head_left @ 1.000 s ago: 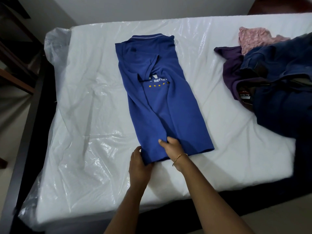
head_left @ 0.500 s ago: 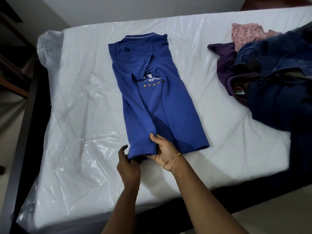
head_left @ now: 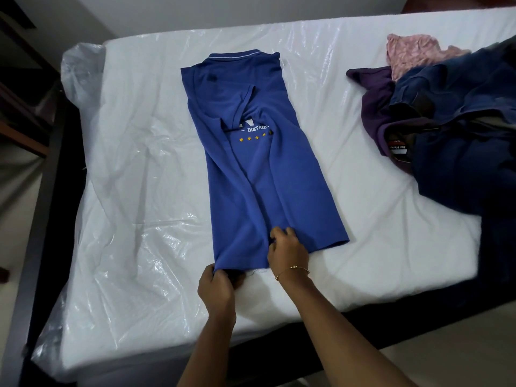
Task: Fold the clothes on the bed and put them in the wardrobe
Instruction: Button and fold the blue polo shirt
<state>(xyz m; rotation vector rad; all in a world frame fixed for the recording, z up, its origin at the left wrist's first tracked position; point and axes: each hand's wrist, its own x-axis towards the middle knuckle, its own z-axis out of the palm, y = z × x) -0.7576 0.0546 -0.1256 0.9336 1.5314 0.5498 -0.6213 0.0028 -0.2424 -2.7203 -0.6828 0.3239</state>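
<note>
A blue polo shirt (head_left: 251,169) lies lengthwise on the plastic-wrapped mattress (head_left: 139,169), collar at the far end, both sides folded inward into a narrow strip with white lettering and yellow stars showing. My left hand (head_left: 216,286) pinches the near left corner of its hem. My right hand (head_left: 286,251), with a gold bracelet at the wrist, grips the hem at the middle fold, fingers curled into the cloth. A pile of unfolded clothes (head_left: 452,121) sits at the right: dark navy pieces, a purple garment and a pink one.
The dark bed frame (head_left: 47,219) runs along the left side and the near edge. Wooden furniture (head_left: 19,115) stands left of the bed. A white wall lies behind the mattress. The wardrobe is not in view.
My right hand turned over from palm-up under the hem to gripping it from above. My left hand stays at the near left corner. The shirt has barely shifted.
</note>
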